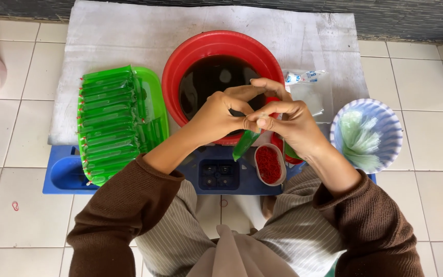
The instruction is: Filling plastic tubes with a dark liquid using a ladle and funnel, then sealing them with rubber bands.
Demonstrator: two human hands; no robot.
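Near: small oval tub (269, 165) of red rubber bands sits on a blue plastic stool (62, 172), just below the hands. L hand (216, 117) and R hand (290, 123) meet fingertip to fingertip, both pinching the neck of a slim green-filled pouch (244, 144) that hangs down tilted.

Risk, judged: a loose pinch could let the pouch slip or leak onto the stool; a knock could tip the band tub.

Mid: green tray (155, 92) w/ stacked filled pouches, left; blue bowl (393, 131) of empty sleeves, right.

Far: red basin (180, 66) of dark liquid, touching the hands' far side; an elbow nudge could slosh it.
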